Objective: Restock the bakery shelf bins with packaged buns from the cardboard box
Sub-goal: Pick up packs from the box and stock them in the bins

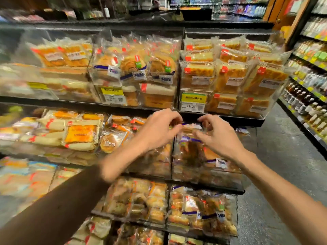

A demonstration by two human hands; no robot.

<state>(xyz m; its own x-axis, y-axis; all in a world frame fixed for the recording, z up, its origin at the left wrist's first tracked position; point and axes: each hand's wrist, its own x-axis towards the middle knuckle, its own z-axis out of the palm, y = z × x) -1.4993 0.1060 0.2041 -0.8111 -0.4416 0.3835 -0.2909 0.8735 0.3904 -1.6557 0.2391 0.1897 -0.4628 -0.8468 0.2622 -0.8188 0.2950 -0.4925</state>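
Both of my hands reach to the second shelf's clear bin point(208, 175) on the right. My left hand point(157, 129) and my right hand point(217, 133) pinch the top edge of a packaged bun point(190, 131) in clear wrap with a blue band, held over that bin. The bin holds several more bun packs point(210, 156). The picture is blurred around the fingers. No cardboard box is in view.
The shelf above holds bins of toast and bun packs point(228, 75) with yellow price tags point(193, 99). Lower shelves carry more bagged buns point(200, 213). A grey floor aisle point(283, 156) runs on the right, beside a rack of bottles point(307, 103).
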